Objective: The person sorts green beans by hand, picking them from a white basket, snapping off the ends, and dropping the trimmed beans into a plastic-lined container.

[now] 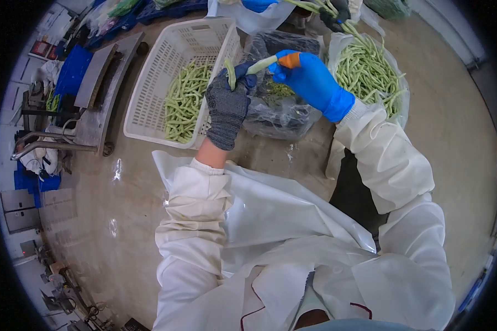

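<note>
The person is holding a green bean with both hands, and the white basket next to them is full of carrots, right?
Not quite. The head view shows the white basket holds green beans, not carrots. The left hand and right hand do hold a green bean.

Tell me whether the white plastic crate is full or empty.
Partly filled. The white crate holds a pile of green beans at one end; the rest of its slatted floor shows bare.
</note>
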A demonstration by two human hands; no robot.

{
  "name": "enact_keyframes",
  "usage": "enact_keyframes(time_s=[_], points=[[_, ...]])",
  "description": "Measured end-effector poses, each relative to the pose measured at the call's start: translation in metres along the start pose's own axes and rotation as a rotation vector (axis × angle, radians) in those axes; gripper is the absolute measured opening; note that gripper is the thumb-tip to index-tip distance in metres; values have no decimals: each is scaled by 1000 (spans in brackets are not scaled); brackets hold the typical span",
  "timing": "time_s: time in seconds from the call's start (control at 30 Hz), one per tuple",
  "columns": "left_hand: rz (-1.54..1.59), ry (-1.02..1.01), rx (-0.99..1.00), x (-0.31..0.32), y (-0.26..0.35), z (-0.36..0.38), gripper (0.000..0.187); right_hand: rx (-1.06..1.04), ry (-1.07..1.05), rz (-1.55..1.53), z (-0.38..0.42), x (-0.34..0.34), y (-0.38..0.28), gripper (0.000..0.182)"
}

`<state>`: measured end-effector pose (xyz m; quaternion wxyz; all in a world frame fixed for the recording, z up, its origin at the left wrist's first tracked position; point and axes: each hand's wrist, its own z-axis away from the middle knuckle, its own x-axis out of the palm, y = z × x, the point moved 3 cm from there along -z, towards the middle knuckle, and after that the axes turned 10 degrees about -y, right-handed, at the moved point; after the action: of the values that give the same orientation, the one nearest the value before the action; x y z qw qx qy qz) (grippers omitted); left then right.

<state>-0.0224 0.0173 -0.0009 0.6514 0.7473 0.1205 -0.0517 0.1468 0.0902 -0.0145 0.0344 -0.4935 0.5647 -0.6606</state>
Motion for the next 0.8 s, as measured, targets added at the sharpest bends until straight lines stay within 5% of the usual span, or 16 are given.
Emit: enact_keyframes(time_s=[0.1,0.2,0.43,0.53,0.63,0.73,0.8], points=[[79,31,78,-3,8,-1,28,-87,-53,684,3,5,3,23],[425,2,78,-21,8,-13,35,204,57,1240,6,7,14,25],[982,48,293,-126,-11,-18,46,364,294,1856,3,-85,17,27],[1044,-38,308,-127,-12,-17,50,173,315,1875,3,-72,11,40],[1024,-125,249,-115,-16,-19,58,41,16,1255,-11,-32,6,43],[1028,-121,182,-96,-9,-21,57,214,-205,581,-6,21,0,33],[987,-77,180,-89,-5,-22,55,237,-205,617,-4,30,1,28]])
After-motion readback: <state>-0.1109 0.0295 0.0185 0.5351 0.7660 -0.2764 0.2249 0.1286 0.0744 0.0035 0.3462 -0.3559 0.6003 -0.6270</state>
